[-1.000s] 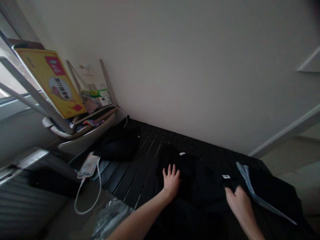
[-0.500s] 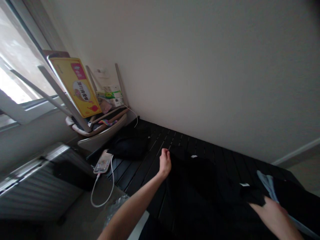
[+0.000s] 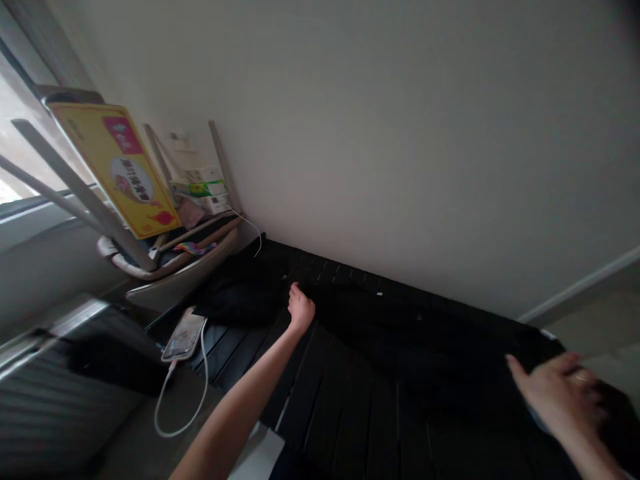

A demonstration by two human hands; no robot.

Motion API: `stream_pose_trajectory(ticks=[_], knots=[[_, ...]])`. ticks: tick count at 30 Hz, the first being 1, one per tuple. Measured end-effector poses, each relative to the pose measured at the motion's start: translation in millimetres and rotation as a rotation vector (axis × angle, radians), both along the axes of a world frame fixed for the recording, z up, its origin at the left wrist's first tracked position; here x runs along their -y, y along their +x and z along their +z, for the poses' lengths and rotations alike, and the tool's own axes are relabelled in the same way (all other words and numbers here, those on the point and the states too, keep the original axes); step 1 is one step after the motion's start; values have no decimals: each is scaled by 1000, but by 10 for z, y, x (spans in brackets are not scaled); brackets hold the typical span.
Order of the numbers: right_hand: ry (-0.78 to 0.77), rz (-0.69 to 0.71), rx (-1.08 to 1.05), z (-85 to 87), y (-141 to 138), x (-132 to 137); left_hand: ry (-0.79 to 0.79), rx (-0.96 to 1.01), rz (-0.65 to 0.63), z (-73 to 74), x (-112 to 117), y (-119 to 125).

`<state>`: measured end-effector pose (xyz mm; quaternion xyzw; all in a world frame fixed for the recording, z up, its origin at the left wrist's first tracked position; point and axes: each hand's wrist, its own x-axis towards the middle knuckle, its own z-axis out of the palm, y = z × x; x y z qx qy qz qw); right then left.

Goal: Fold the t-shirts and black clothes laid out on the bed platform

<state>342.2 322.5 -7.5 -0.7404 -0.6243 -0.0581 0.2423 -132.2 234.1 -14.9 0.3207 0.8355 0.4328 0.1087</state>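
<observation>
Black cloth [image 3: 400, 333] stretches from left hand [image 3: 300, 308] to right hand [image 3: 560, 393], fingers [image 3: 545, 373] clenched on both ends.

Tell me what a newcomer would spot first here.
A bright yellow board leans at the upper left. In the middle, a long black cloth stretches across a dark slatted surface, running from the left hand to the right hand at the lower right. A phone with a white cable lies left of them.

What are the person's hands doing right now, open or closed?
Left hand: closed, apparently holding the edge of the black cloth.
Right hand: closed, holding the far end of that cloth.
</observation>
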Motion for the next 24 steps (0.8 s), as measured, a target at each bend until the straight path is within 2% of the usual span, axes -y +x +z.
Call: stream_pose_trajectory(ticks=[1, 4, 6, 8, 9, 11, 13, 15, 17, 21, 24], knots=[[-12, 23, 30, -101, -162, -56, 0, -20, -41, -20, -9, 102], [-63, 427, 115, -349, -590, -34, 16, -174, -238, -61, -80, 396], [-119, 658, 131, -452, -813, 121, -37, -319, -456, -100, -164, 543], [-201, 796, 172, -518, -978, 327, -147, -398, -660, -170, -251, 639], [-231, 853, 202, -542, -1038, 430, -202, -397, -716, -217, -284, 672], [-246, 944, 270, -579, -1112, 604, -276, -385, -724, -324, -310, 713], [-206, 968, 347, -596, -1137, 712, -304, -394, -662, -424, -277, 735], [-145, 935, 418, -566, -1129, 748, -319, -410, -616, -488, -206, 749], [-104, 916, 460, -462, -1106, 733, -334, -427, -589, -502, -135, 753], [-33, 936, 488, -77, -1080, 755, -395, -434, -550, -421, -84, 728], [63, 915, 503, 162, -1173, 1025, -451, -419, -560, -332, -111, 690]])
